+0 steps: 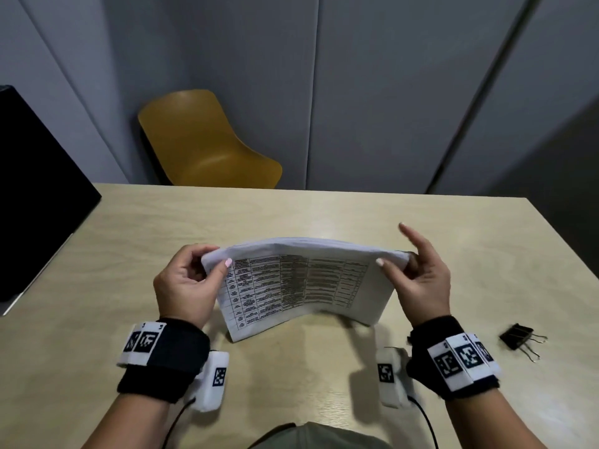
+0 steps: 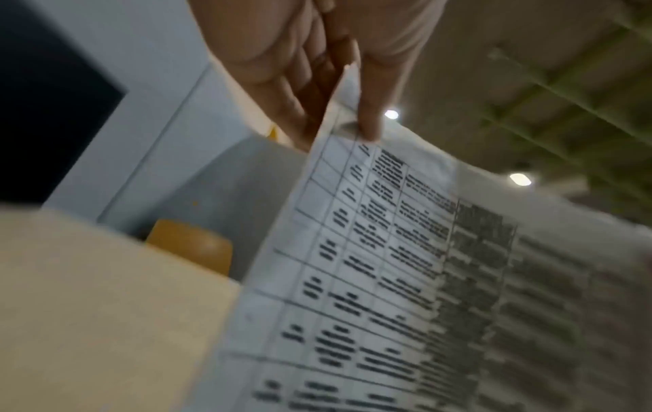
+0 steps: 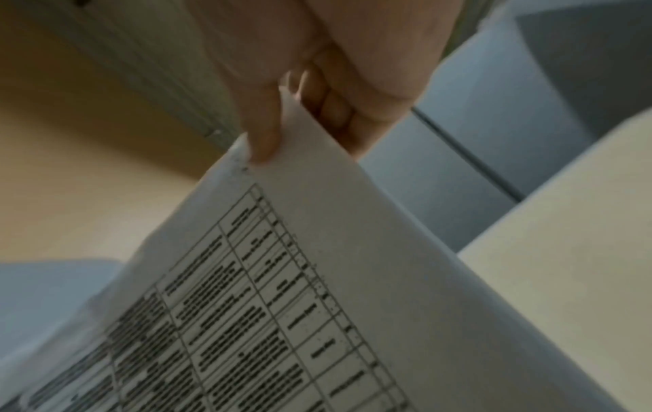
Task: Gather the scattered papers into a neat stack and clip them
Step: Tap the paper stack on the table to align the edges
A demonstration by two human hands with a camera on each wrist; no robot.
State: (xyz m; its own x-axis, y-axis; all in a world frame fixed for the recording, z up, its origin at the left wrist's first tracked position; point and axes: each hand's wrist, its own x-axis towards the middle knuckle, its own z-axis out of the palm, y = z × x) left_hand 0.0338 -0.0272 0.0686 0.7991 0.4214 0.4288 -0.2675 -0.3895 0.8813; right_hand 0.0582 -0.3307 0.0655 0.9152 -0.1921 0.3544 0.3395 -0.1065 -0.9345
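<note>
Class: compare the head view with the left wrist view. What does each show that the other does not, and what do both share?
Head only: the right hand pinching the stack's other end, and the black metal binder clip lying on the table. Left wrist only: ceiling lights. Both: the left hand pinching the white printed paper stack, the pale wooden table, and the mustard-yellow plastic chair.

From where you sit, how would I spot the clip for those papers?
Start at the table and go to its near right part, past the right hand that holds the papers. The clip lies there alone: small and black with wire handles, touching nothing.
</note>
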